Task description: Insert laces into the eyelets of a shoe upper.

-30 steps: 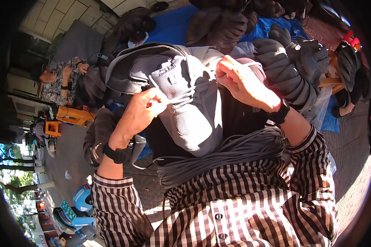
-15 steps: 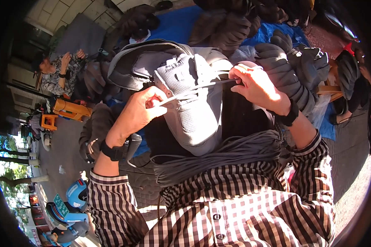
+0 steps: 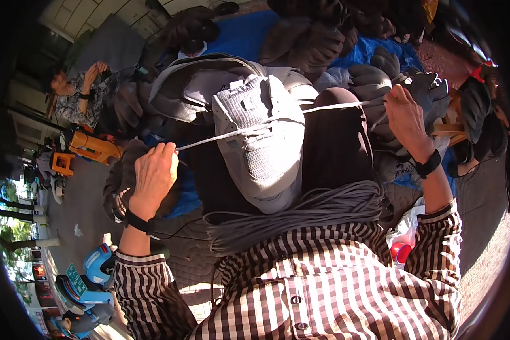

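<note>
Shoe (image 3: 260,170), light grey, lay between your legs in front of your body, toe toward you and tongue (image 3: 238,107) standing up at the far end. Pale lace (image 3: 209,139) crossed its throat and ran out to both sides, close to straight. Your left hand (image 3: 154,170), back upward, had its fingers curled and pinching the lace at the left; the pads were partly hidden. Your right hand (image 3: 407,122), raised higher at the right, had its fingers closed on the lace there. Neither hand touched the shoe. Could not tell how the strands passed through the upper near the tongue.

Handling, judged by eye: lace thin, limp and light, likely to slide under a loose pinch; best held between thumb and forefinger near each end, with an even pull. Shoe probably light; mesh toe and tongue looked soft and easily dented, the sole edge firmer. If you had to steady it, the sidewall low by the sole seemed the better hold than the mesh.

Surroundings: a bundle of grey laces (image 3: 300,212) lay across your lap beside the toe. Dark trouser knee (image 3: 337,141) stood just right of the shoe. Stacked grey shoe parts (image 3: 365,85) sat beyond, near blue sheeting (image 3: 238,34).
</note>
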Action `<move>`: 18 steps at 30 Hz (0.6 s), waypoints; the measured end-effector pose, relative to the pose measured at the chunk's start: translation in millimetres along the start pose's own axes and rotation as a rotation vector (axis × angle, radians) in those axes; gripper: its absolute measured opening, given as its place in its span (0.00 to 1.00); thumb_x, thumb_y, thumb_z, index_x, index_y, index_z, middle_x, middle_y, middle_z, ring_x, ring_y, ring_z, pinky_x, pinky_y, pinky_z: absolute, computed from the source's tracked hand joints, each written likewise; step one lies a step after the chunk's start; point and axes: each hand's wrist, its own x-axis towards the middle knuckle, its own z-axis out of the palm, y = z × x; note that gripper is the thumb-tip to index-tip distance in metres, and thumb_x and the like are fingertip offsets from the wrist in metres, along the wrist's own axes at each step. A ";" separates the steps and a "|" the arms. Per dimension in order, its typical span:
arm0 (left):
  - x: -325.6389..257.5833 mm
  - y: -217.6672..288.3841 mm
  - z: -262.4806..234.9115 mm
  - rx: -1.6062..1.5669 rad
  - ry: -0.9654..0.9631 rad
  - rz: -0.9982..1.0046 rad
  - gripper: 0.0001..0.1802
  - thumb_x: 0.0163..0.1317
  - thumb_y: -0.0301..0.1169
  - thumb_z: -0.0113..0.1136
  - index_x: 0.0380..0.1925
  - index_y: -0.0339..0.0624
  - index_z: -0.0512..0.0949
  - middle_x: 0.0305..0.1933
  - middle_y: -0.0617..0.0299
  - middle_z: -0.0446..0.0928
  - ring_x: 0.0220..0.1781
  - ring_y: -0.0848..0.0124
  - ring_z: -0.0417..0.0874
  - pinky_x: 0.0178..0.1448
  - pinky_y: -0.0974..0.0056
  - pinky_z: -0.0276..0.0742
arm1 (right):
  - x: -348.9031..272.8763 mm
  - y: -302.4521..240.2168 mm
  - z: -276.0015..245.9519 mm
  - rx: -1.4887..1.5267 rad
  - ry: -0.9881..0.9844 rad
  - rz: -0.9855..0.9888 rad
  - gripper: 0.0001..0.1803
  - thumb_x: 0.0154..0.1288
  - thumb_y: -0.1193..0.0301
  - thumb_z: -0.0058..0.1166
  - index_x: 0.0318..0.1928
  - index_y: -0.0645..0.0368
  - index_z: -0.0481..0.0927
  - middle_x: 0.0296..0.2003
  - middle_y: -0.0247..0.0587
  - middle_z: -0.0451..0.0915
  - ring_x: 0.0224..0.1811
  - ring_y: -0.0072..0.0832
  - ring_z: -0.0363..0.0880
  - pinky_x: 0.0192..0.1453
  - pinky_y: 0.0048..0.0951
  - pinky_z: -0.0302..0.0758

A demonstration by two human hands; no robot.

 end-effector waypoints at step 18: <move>-100.7 -116.8 59.8 -0.072 -0.290 -0.341 0.13 0.65 0.31 0.47 0.30 0.31 0.77 0.30 0.35 0.77 0.36 0.42 0.80 0.41 0.46 0.75 | -86.5 112.8 26.1 0.162 0.127 0.024 0.07 0.60 0.81 0.51 0.39 0.62 0.73 0.31 0.50 0.79 0.35 0.50 0.79 0.37 0.43 0.74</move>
